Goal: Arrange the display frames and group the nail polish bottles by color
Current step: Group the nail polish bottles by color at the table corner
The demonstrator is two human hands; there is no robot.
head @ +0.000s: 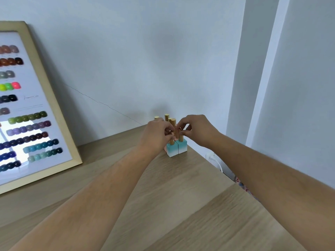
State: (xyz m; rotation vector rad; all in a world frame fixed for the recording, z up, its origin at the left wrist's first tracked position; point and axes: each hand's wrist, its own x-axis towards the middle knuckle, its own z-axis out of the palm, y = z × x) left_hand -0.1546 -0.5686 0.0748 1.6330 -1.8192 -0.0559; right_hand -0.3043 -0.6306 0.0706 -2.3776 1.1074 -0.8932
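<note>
A light wooden tabletop is filling the lower part of the view and is running back to a pale blue-grey wall, where a thin dark crack is slanting down towards the far edge of the wood. On the right the wall is stepping out into a paler vertical panel, and below the table's right edge a white plug and cable are showing against the wall. At the left a display frame with a pale wooden border is leaning back against the wall, its lower edge sitting on the tabletop; rows of coloured nail swatches are showing behind its glossy front. Near the far edge of the table a tight cluster of nail polish bottles is standing upright, with two teal-and-white bottles side by side and touching at the front, a pink bottle partly hidden just behind them, and several gold caps rising at the back. Both bare forearms are reaching in from the bottom corners. The left hand is curling its fingers in a pinch on the gold cap of the left teal bottle, and the right hand is pinching the gold cap of the right teal bottle, the two hands nearly meeting above the cluster.
</note>
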